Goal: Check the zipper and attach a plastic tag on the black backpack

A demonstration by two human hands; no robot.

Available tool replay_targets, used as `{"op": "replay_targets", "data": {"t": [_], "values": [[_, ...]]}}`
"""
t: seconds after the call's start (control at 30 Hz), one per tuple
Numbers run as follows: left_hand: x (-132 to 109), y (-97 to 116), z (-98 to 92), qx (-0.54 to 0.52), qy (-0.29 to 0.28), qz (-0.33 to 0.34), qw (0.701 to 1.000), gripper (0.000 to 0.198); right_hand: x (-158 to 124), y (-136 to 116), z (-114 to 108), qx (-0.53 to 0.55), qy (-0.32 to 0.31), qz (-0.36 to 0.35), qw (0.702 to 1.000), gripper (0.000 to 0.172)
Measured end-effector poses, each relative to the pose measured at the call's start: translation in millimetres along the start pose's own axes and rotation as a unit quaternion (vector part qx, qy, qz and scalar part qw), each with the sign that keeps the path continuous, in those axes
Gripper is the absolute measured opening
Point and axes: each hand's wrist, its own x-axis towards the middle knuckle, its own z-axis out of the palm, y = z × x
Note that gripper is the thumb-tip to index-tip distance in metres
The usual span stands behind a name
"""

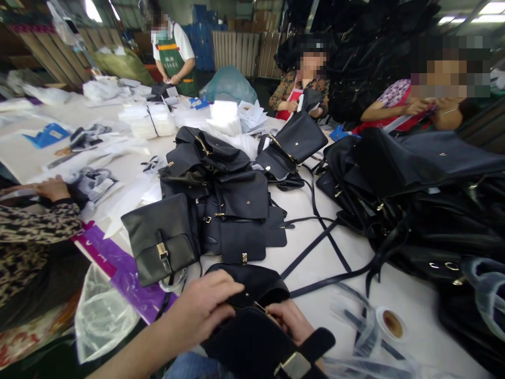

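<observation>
Reaching over the black bag [236, 339] at the bottom centre of the frame, the person's left hand [209, 302] has its fingers loosely bent and the thumb a narrow gap apart from them; whether it grips the material cannot be told. The right hand [292, 318], just to its right, has its fingers curled in at the bag's opening, holding the edge beside a thin gold-coloured strip [258, 306]. A gold-coloured clasp [295, 365] shows on the bag near the bottom edge of the frame.

Just above the hands, around the middle of the frame, a cluster of dark bags [242, 195] lies on the pale table [416, 300], with a buckled bag [153, 229] at its left. A larger heap of black bags [426, 173] fills the right side, and dark straps [310, 250] stretch between the two groups. At the lower right, a roll with a brown core [382, 322] lies near clear plastic strips [365, 339]. A purple sheet [118, 268] and a clear plastic bag [102, 316] show at the lower left, near a co-worker's patterned sleeve [39, 226]. At the upper left, a person in a green apron [177, 60] stands beyond stacked white sheets [145, 122].
</observation>
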Motion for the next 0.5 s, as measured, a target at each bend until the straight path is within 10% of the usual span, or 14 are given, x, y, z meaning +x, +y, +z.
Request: {"op": "replay_targets", "data": {"t": [0.2, 0.37, 0.5], "values": [[-2.0, 25.0, 57.8, 0.022, -0.093, 0.152, 0.984, 0.007, 1.0, -22.2, -11.1, -0.105, -0.006, -0.07, 0.992, 0.011], [1.2, 18.5, 57.9, -0.075, -0.005, -0.111, 0.991, 0.019, 5.5, -22.5, -5.9, -0.054, 0.019, -0.086, 0.995, 0.015], [12.0, 20.4, 53.3, -0.095, -0.003, -0.166, 0.981, 0.019, 3.5, -18.6, -2.3, -0.01, 0.045, -0.108, 0.993, 0.013]]}}
